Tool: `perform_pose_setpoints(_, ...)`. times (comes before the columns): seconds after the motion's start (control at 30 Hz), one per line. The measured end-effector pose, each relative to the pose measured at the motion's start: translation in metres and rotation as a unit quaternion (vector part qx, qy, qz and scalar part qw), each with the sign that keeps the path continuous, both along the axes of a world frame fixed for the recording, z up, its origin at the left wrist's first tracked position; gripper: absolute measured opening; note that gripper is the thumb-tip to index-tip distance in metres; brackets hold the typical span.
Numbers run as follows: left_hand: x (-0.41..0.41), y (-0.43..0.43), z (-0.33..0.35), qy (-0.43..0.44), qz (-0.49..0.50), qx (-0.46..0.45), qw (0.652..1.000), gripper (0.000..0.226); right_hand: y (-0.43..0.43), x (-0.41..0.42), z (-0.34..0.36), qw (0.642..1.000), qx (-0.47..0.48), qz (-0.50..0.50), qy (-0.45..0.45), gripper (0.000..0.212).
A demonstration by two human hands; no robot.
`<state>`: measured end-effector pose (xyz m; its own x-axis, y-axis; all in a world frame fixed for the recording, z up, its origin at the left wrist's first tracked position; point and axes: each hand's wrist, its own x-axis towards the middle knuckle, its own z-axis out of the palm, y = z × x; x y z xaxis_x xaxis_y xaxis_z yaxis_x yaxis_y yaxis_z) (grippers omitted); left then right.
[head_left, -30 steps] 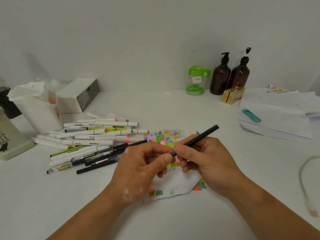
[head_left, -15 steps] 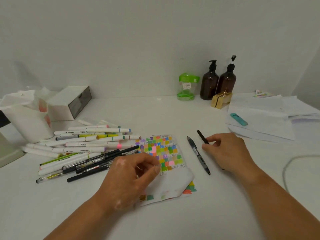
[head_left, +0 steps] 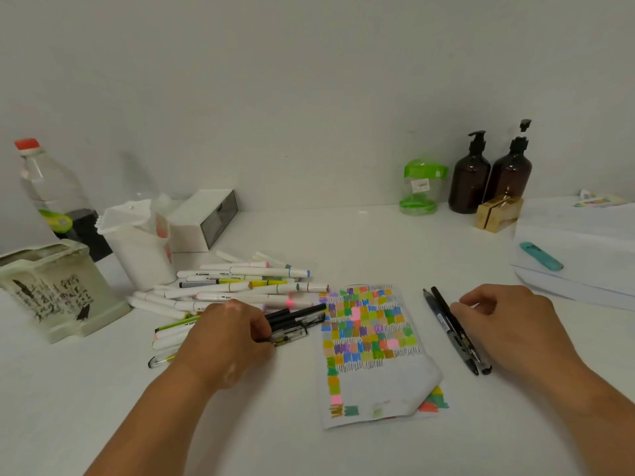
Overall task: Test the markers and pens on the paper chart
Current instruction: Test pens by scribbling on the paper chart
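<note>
The paper chart (head_left: 378, 389) lies flat at the table's centre, filled with coloured squares and black squiggles, its lower right corner folded over. Left of it is a heap of white markers (head_left: 240, 288) with a bunch of black pens (head_left: 295, 319) in front. My left hand (head_left: 230, 341) lies on that bunch, fingers curled round a black pen. To the right of the chart, two black pens (head_left: 453, 333) lie side by side. My right hand (head_left: 512, 324) rests just right of them, fingers loosely curled and holding nothing.
At the left stand a ceramic pot (head_left: 51, 290), a white container (head_left: 137, 242), a plastic bottle (head_left: 48, 187) and a white box (head_left: 202, 218). Against the back wall are a green jar (head_left: 421, 187), two brown pump bottles (head_left: 491, 176) and a gold box (head_left: 498, 211). A paper stack (head_left: 584, 242) carries a teal object (head_left: 541, 255).
My right hand laid the black pen down beside the other pen and let go. My left hand moved left from the chart onto the black pens.
</note>
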<state>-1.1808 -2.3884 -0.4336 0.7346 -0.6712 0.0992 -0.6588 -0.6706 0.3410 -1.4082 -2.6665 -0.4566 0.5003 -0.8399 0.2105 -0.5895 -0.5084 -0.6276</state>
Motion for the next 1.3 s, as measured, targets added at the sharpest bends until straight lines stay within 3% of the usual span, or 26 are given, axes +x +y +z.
perform_pose_setpoints(0.2,-0.003,-0.004,-0.002,-0.026,-0.03,0.03,0.999,0.01,0.012,0.004,0.006,1.0,-0.019,0.016,-0.01,0.007)
perform_pose_setpoints(0.27,-0.005,-0.006,-0.003,-0.032,-0.032,-0.03,0.999,0.015,0.018,0.003,0.01,0.999,-0.026,0.031,-0.025,0.007)
perform_pose_setpoints(0.33,-0.009,-0.009,-0.002,-0.006,-0.014,-0.161,0.987,0.008,0.029,0.003,0.016,0.995,-0.025,0.07,-0.061,0.005)
perform_pose_setpoints(0.4,-0.014,-0.014,-0.002,0.117,-0.012,-0.3,0.947,0.004,0.044,0.005,0.021,0.986,-0.017,0.131,-0.105,0.002)
perform_pose_setpoints(0.47,-0.028,-0.022,-0.002,0.303,-0.056,-0.401,0.863,0.005,0.062,0.008,0.023,0.972,-0.003,0.204,-0.113,0.008)
perform_pose_setpoints(0.53,-0.043,-0.032,-0.005,0.421,-0.088,-0.453,0.781,0.009,0.077,0.011,0.023,0.958,0.036,0.273,-0.083,0.029)
perform_pose_setpoints(0.6,-0.054,-0.04,-0.009,0.491,-0.091,-0.476,0.724,0.01,0.086,0.015,0.021,0.942,0.101,0.317,-0.053,0.04)
perform_pose_setpoints(0.73,-0.056,-0.042,-0.013,0.547,-0.081,-0.474,0.685,0.019,0.088,0.02,0.02,0.923,0.194,0.308,-0.126,0.014)
perform_pose_setpoints(0.8,-0.053,-0.04,-0.012,0.56,-0.083,-0.479,0.671,0.018,0.084,0.019,0.022,0.921,0.207,0.278,-0.177,0.015)
perform_pose_setpoints(0.83,-0.051,-0.039,-0.011,0.551,-0.09,-0.48,0.676,0.02,0.082,0.018,0.023,0.923,0.206,0.266,-0.19,0.018)
perform_pose_setpoints(0.87,-0.051,-0.038,-0.01,0.524,-0.097,-0.472,0.702,0.023,0.08,0.017,0.024,0.923,0.205,0.257,-0.199,0.019)
perform_pose_setpoints(0.9,-0.05,-0.037,-0.01,0.464,-0.104,-0.447,0.758,0.025,0.077,0.016,0.024,0.924,0.204,0.25,-0.207,0.019)
perform_pose_setpoints(0.97,-0.051,-0.034,-0.013,0.262,-0.128,-0.344,0.892,0.026,0.075,0.015,0.025,0.923,0.205,0.241,-0.22,0.015)
perform_pose_setpoints(1.0,-0.053,-0.033,-0.016,0.161,-0.158,-0.291,0.93,0.024,0.075,0.015,0.025,0.92,0.21,0.241,-0.226,0.013)
perform_pose_setpoints(1.07,-0.06,-0.035,-0.018,0.059,-0.229,-0.222,0.946,0.023,0.078,0.016,0.025,0.91,0.229,0.251,-0.238,0.008)
perform_pose_setpoints(1.17,-0.068,-0.04,-0.019,0.057,-0.293,-0.187,0.936,0.026,0.085,0.018,0.025,0.885,0.262,0.284,-0.26,0.006)
perform_pose_setpoints(1.3,-0.075,-0.044,-0.019,0.058,-0.299,-0.209,0.929,0.027,0.095,0.02,0.024,0.869,0.285,0.322,-0.244,0.004)
